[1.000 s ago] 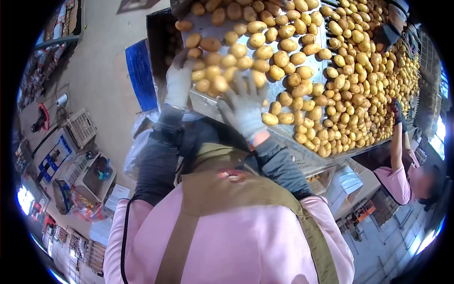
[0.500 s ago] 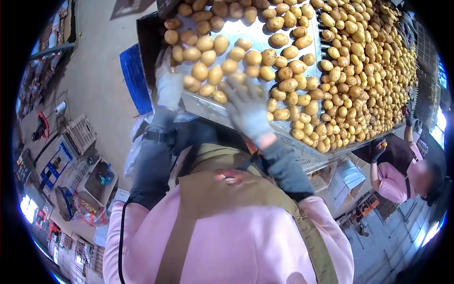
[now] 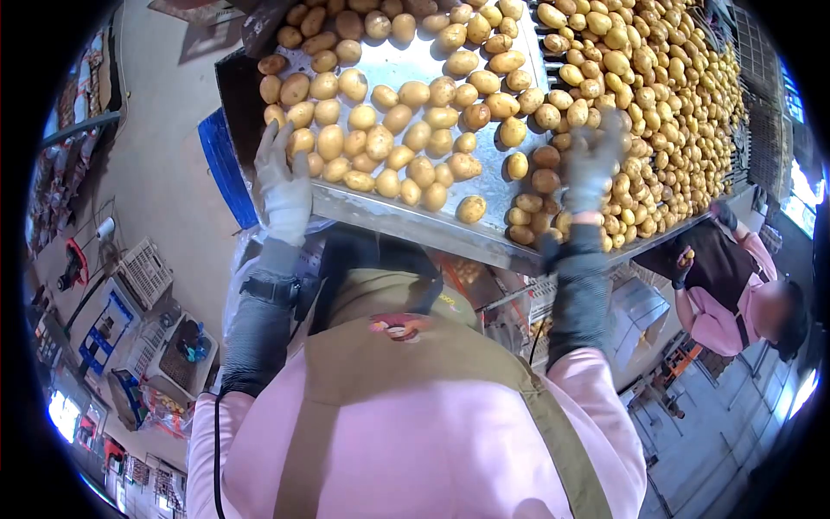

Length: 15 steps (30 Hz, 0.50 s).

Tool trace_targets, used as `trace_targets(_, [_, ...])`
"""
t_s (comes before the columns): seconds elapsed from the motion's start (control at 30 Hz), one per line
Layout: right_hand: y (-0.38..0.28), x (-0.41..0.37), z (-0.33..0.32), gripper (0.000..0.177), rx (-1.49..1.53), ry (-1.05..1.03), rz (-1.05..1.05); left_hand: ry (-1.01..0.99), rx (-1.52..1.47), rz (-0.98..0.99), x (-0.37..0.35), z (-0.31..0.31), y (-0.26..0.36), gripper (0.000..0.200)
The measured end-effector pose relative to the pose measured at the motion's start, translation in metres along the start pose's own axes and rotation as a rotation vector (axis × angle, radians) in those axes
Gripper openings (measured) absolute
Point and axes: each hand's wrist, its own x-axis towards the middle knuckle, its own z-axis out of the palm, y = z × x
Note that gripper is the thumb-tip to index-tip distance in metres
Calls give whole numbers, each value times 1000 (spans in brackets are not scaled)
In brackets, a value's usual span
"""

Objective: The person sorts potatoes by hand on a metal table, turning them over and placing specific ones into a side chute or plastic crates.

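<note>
My left hand (image 3: pixel 285 190), in a pale glove, is at the left end of the metal tray (image 3: pixel 406 214). Its fingers are stretched and the thumb stands apart, beside the nearest potatoes (image 3: pixel 329 142). Farther right, my right hand (image 3: pixel 591 169) is over potatoes where the tray meets the heaped bed. Motion blurs it, but the fingers look extended and apart, with no potato visible in the grasp. Loose potatoes lie between the hands on the shiny tray surface, including a single potato (image 3: pixel 471 208) near the front lip.
A large heap of potatoes (image 3: pixel 657 112) covers the right side. Beyond it a co-worker (image 3: pixel 735 294) holds a potato in a dark-gloved hand. A blue panel (image 3: pixel 226 169) stands left of the tray. Crates (image 3: pixel 145 272) and tools are on the floor at left.
My right hand has swung right, from the tray's middle to the edge of the heap. My left hand stays at the left end. Potatoes on the tray have shifted, and bare metal shows toward the right.
</note>
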Motion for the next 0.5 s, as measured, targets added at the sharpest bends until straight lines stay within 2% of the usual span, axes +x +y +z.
trace_targets(0.03, [37, 23, -25, 58, 13, 202, 135, -6, -18, 31, -2, -6, 3, 45])
trace_targets(0.07, [87, 34, -33, 64, -399, 205, 319, -14, -75, 43, -3, -5, 5, 45])
trace_targets(0.13, [104, 48, -24, 63, 26, 82, 558, -42, -183, 60, -14, 1, 8, 44])
trace_targets(0.17, [101, 57, -9, 59, 90, 159, 479, -59, -256, 16, -19, 10, 10, 45])
trace_targets(0.2, [98, 52, 0, 54, 152, 191, 393, -25, -225, 73, -23, 19, 14, 45])
trace_targets(0.23, [63, 49, 1, 50, 196, 115, 416, -31, -208, 88, -26, 27, 19, 45])
trace_targets(0.27, [72, 47, 30, 45, 305, 153, 230, -36, -191, 109, -26, 33, 23, 45])
trace_targets(0.3, [35, 47, 37, 46, 123, 132, 56, -35, -125, 208, -22, 34, 32, 44])
trace_targets(0.33, [13, 42, 50, 54, 95, 175, -34, -64, -109, 214, -19, 34, 42, 40])
trace_targets(0.37, [0, 34, 61, 61, -76, 84, -26, -90, -92, 225, -17, 32, 53, 41])
trace_targets(0.4, [-17, 23, 66, 61, -249, 56, -130, -111, -79, 241, -11, 32, 61, 42])
trace_targets(0.47, [-35, -3, 65, 60, -159, -10, -99, -125, -180, 274, 2, 35, 70, 38])
trace_targets(0.5, [-39, -22, 58, 60, -138, -12, -149, -135, -233, 287, 8, 36, 73, 35])
